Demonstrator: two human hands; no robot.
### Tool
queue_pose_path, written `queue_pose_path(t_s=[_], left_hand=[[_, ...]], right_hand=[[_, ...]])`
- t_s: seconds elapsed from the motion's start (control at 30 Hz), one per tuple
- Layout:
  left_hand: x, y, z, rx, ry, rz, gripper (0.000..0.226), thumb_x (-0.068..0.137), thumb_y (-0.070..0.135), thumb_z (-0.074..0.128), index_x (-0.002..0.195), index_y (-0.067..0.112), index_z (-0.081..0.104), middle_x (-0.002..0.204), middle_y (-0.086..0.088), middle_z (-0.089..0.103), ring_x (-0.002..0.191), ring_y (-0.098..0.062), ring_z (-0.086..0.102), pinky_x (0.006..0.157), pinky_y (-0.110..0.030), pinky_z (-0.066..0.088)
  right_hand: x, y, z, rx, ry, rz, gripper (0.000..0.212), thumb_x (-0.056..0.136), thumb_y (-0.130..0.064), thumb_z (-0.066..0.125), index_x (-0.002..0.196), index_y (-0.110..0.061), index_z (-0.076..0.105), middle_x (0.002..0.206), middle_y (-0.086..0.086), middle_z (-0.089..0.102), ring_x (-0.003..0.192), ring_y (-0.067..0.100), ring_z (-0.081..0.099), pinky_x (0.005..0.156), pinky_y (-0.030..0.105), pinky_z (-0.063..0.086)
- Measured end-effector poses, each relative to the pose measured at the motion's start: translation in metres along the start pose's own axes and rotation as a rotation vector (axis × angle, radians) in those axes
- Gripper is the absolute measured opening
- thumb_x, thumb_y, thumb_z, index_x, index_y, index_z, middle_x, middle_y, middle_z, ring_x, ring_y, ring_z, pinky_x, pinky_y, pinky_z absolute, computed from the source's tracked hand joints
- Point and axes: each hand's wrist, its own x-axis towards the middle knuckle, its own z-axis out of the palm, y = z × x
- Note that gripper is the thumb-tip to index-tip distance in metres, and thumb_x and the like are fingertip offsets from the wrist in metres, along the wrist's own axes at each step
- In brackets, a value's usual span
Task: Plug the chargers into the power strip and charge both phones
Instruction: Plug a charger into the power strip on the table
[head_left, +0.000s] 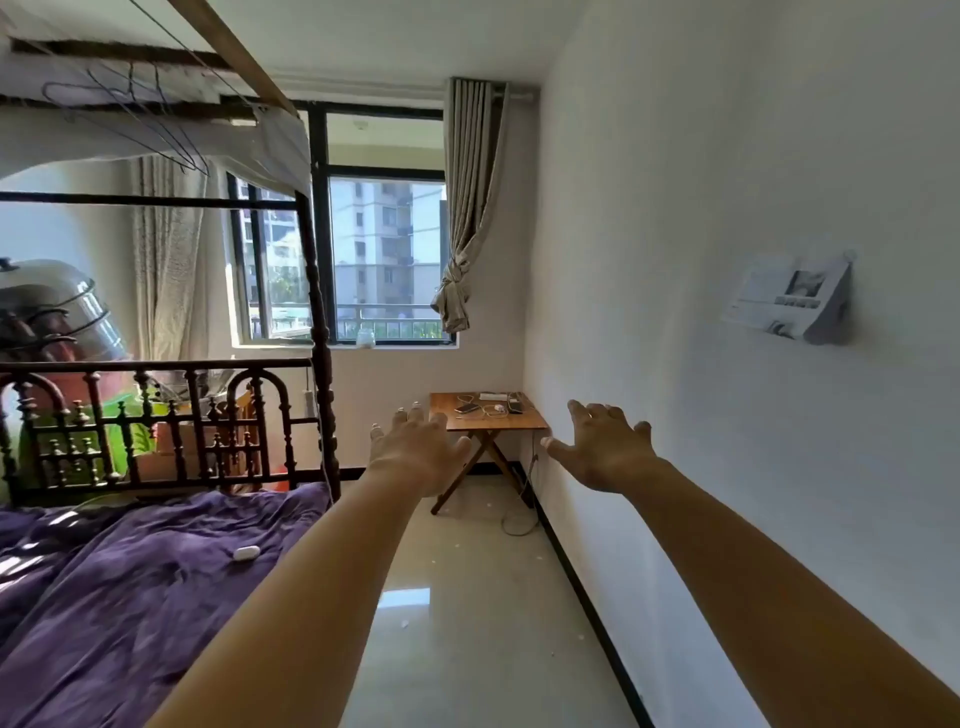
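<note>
Both arms stretching forward, left hand and right hand spreading wide, palms down, holding nothing, phones, white chargers and power strip lying on the small folding table in the far corner, well apart from the hands, purple-covered bed sitting at left.

The bed cover is purple, the tabletop is brown wood, the curtain is beige with vertical stripes, the wall is white.
</note>
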Motion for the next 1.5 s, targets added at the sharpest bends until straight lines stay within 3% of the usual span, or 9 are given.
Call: queue_pose_path(t_s=[0.27,0.5,0.83,1.5], left_hand=[[0.125,-0.018,0.037,0.063,-0.047,-0.002,0.061,0.096,0.048,0.033,0.149,0.018,0.028,0.158,-0.011,0.022,0.145,-0.03,0.018,0.114,-0.053,0.023],[0.272,-0.055,0.08,0.036,-0.001,0.068,0.053,0.096,0.041,0.038,0.144,0.017,0.037,0.146,-0.009,0.04,0.134,-0.027,0.035,0.101,-0.044,0.038],[0.513,-0.098,0.132,0.08,-0.074,0.09,0.049,0.096,0.037,0.038,0.14,0.014,0.041,0.141,-0.012,0.045,0.13,-0.028,0.039,0.101,-0.043,0.039],[0.976,-0.075,0.299,0.034,-0.118,0.105,0.048,0.096,0.038,0.036,0.139,0.017,0.04,0.143,-0.011,0.043,0.132,-0.03,0.038,0.105,-0.05,0.038]], right_hand=[[0.124,-0.009,0.045,-0.016,-0.041,-0.022,0.071,0.092,-0.054,0.041,0.15,-0.017,0.022,0.156,0.007,0.029,0.143,0.027,0.023,0.111,0.052,0.02],[0.277,-0.031,0.106,-0.048,-0.065,-0.025,0.074,0.092,-0.049,0.048,0.151,-0.016,0.019,0.157,0.008,0.025,0.143,0.028,0.022,0.111,0.051,0.022],[0.508,-0.05,0.168,-0.034,-0.09,0.043,0.072,0.089,-0.045,0.05,0.149,-0.017,0.023,0.151,0.008,0.033,0.138,0.028,0.028,0.109,0.051,0.025],[0.96,0.035,0.323,-0.059,-0.178,0.056,0.068,0.09,-0.043,0.048,0.147,-0.015,0.024,0.151,0.009,0.034,0.139,0.028,0.028,0.111,0.054,0.024]])
